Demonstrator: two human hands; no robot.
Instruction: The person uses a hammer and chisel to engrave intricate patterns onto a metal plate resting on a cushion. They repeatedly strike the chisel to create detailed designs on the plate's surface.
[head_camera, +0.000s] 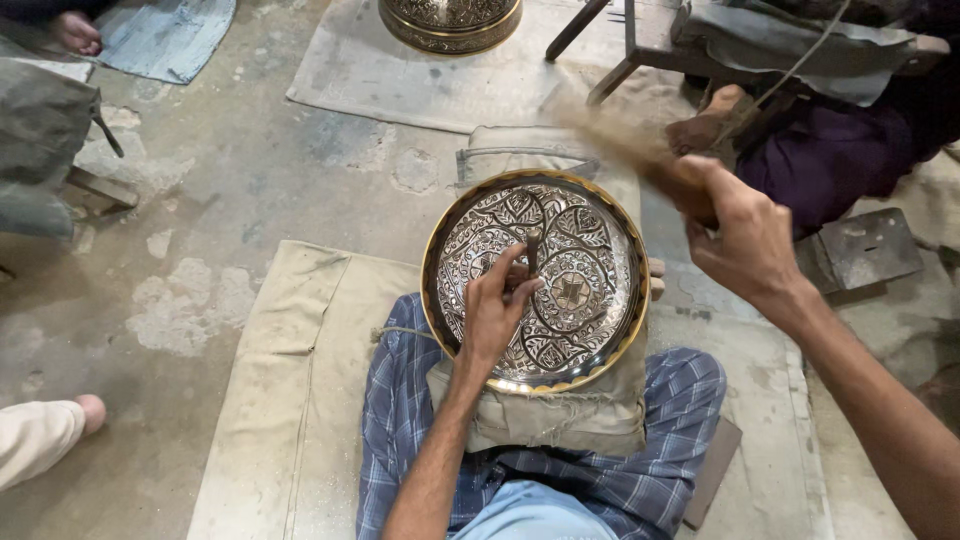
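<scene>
A round brass tray (600, 215) with engraved floral patterns rests tilted on a cloth cushion (560, 415) in my lap. My left hand (497, 305) holds a small metal chisel (533, 250) upright, its tip against the tray's centre. My right hand (745, 235) is raised above and to the right of the tray, gripping a wooden mallet (620, 145) that is blurred with motion. My crossed legs in blue checked cloth (400, 420) lie under the cushion.
A beige mat (290, 400) covers the cracked concrete floor. Another ornate brass vessel (450, 22) stands at the top. A seated person (830, 150) in purple is at the upper right beside a wooden stool (640, 45). Someone's foot (88, 410) shows at the left.
</scene>
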